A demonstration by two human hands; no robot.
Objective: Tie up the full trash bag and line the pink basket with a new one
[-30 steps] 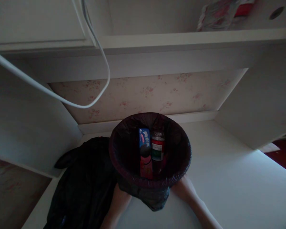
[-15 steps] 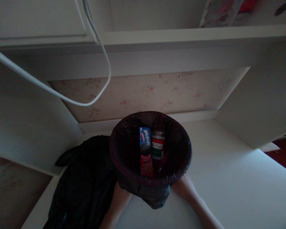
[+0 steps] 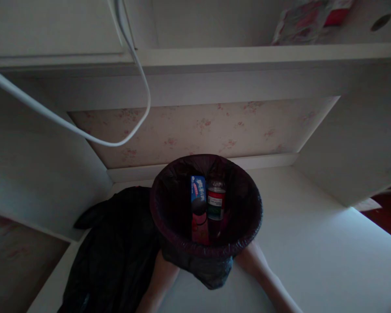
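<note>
Lined waste bin (image 3: 169, 217) stood on the white desk (image 3: 313, 252), both hands pressed against its underside — left hand (image 3: 161, 265), right hand (image 3: 249, 256) — grip of each hidden, not determinable.

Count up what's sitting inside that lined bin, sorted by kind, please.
Snack boxes: 2, a blue box and a red box in front of it
Cans: 1, a red, white and green can
Total: 3, all inside the bin, whose black liner folds over the rim.
</note>
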